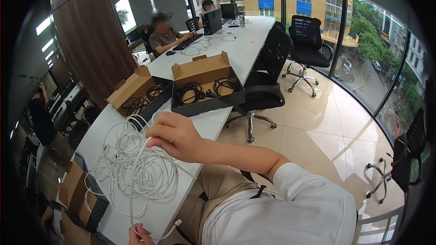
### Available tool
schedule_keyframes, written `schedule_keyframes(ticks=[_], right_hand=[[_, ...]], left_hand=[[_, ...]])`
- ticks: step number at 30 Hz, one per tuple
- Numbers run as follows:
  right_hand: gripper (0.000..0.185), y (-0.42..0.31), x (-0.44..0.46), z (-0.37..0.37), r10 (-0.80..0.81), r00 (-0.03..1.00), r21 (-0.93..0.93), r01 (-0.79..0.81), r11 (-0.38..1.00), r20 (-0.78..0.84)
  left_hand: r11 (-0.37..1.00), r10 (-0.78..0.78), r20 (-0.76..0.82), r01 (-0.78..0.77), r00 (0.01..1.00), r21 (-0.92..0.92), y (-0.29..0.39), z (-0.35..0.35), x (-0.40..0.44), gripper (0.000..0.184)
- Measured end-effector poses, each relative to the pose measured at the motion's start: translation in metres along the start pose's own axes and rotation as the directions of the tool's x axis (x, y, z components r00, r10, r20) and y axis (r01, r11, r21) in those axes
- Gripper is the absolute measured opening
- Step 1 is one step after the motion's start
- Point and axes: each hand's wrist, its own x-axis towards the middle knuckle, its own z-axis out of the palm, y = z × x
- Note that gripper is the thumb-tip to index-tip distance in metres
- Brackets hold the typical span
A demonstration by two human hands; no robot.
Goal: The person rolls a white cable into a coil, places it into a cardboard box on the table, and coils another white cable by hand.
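- our right hand (175, 136) holds a white cable (132, 186) between thumb and curled fingers, raised above the heap, probably so that this strand stands apart from the others.
- our left hand (141, 235) is low at the frame's bottom edge, closed in a narrow grip on the same cable; part of it is cut off, so we cannot tell how every finger sits.
- between our hands the cable runs fairly straight, which seems to let us follow one line over the loops.
- its white plug (178, 222) sticks out beside our left hand, perhaps because we grip a little back from the end.
- the tangled white cable heap (154, 177) lies loosely on the white table (109, 220), just in front of us, likely so both hands can reach it.
- beyond it, two open boxes, the left box (125, 91) and the right box (209, 104), hold coiled black cables (190, 94); their raised lids leave the contents in sight, and their walls appear to part black from white.
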Motion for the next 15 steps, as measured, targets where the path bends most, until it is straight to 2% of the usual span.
schedule_keyframes(ticks=[4,7,10,13,15], right_hand=[[0.013,-0.002,-0.001,-0.003,0.048,0.999,0.015,-0.048,0.999,-0.011],[0.014,-0.008,-0.003,-0.007,0.160,0.985,-0.014,-0.160,0.987,0.062],[0.014,-0.014,-0.006,-0.006,0.177,0.977,0.007,-0.179,0.984,0.119],[0.016,-0.015,-0.017,-0.007,0.260,0.940,0.067,-0.281,0.957,0.219],[0.015,-0.013,-0.027,-0.008,0.341,0.879,0.185,-0.416,0.890,0.335]], left_hand=[[0.918,-0.095,0.286,0.194,0.954,-0.344,0.002,0.001,-0.008,0.032],[0.853,-0.105,0.280,0.231,0.954,-0.469,-0.002,0.007,-0.014,0.032],[0.726,-0.113,0.238,0.244,0.965,-0.643,0.001,0.016,-0.017,0.033],[0.476,0.041,0.231,0.185,0.972,-0.860,-0.003,0.020,-0.018,0.032],[0.325,-0.009,0.187,0.180,0.982,-0.928,-0.004,0.023,-0.023,0.032]])
